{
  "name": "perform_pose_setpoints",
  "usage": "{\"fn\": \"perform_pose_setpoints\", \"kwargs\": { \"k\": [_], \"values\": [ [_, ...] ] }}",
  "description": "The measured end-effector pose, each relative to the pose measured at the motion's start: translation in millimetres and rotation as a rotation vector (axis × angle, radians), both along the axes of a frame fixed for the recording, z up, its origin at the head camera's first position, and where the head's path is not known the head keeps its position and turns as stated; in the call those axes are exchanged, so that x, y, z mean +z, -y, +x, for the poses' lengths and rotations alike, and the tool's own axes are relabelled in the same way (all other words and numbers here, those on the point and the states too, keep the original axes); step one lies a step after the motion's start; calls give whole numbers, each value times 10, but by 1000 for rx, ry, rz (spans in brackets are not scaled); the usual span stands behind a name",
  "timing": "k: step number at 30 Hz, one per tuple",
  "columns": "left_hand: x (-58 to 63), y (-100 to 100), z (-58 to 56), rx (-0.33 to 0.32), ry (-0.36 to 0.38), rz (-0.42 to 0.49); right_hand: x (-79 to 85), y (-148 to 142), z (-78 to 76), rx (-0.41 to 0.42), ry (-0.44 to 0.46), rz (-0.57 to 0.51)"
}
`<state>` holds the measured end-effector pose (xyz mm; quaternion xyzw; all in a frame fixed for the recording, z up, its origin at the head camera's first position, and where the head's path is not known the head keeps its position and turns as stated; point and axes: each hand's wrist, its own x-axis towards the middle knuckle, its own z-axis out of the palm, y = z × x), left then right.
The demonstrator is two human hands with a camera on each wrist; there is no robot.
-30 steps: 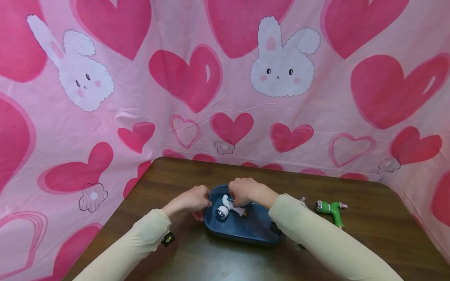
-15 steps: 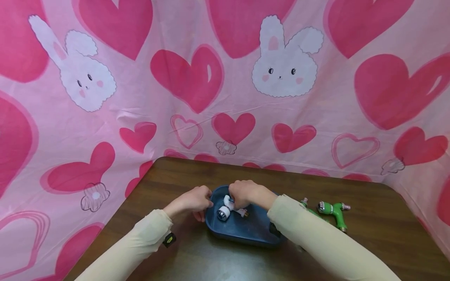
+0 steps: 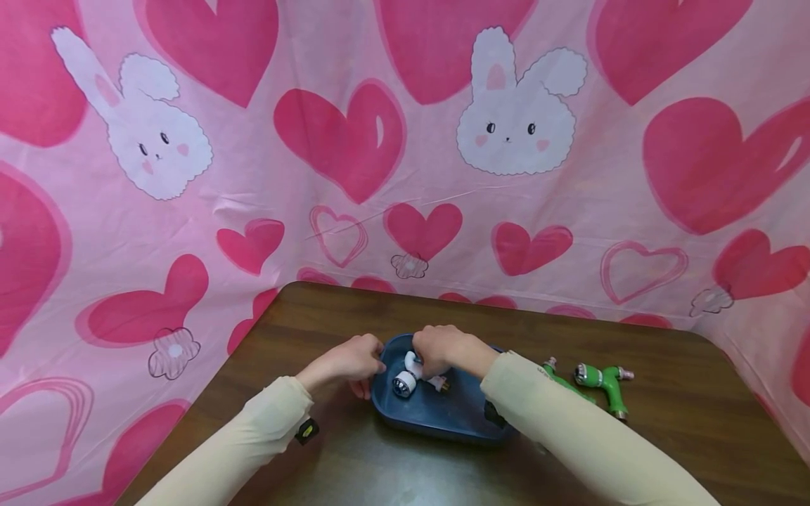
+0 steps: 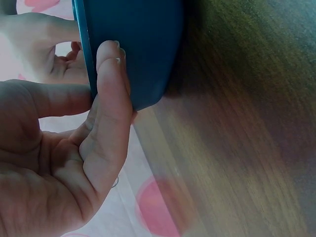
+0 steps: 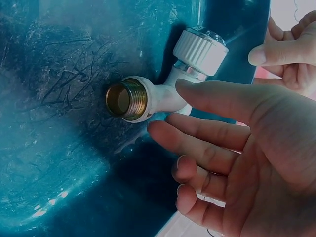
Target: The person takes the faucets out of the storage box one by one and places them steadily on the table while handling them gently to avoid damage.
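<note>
A white tap (image 3: 405, 383) with a ribbed knob and a brass threaded end lies in a dark blue plastic tray (image 3: 436, 418). My right hand (image 3: 446, 349) reaches over the tray's far rim and pinches the tap's body between thumb and index finger. In the right wrist view the tap's knob (image 5: 201, 51) points away from the palm, and the other fingers are loosely bent. My left hand (image 3: 351, 362) grips the tray's left end. Its thumb (image 4: 64, 100) is at the rim, with the fingers against the outer wall.
To the right on the brown wooden table (image 3: 342, 309) lies a green tap (image 3: 604, 383). Another green tap (image 3: 563, 379) is partly hidden by the right sleeve (image 3: 544, 404). A pink cloth (image 3: 354, 239) with hearts and rabbits hangs behind the table.
My right hand has sunk slightly lower over the white tap, covering more of it. The left hand stays on the tray. The head view has shifted a little, revealing more of the green taps.
</note>
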<state>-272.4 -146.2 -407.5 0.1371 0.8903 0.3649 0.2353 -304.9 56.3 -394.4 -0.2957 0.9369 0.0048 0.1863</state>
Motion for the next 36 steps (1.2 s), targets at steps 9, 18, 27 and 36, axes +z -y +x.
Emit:
{"fn": "perform_pose_setpoints", "kwargs": {
  "k": [9,18,27,36],
  "values": [
    [-9,4,-11,0,3,-1,-12,15,12,-18,-1,8],
    [-3,-2,-6,6,11,-4,-38,45,24,-15,-16,37],
    [19,0,3,7,7,-10,-78,48,44,-10,-20,53],
    [55,-15,11,21,26,-8,-96,70,23,-3,-1,86]
  ]
}}
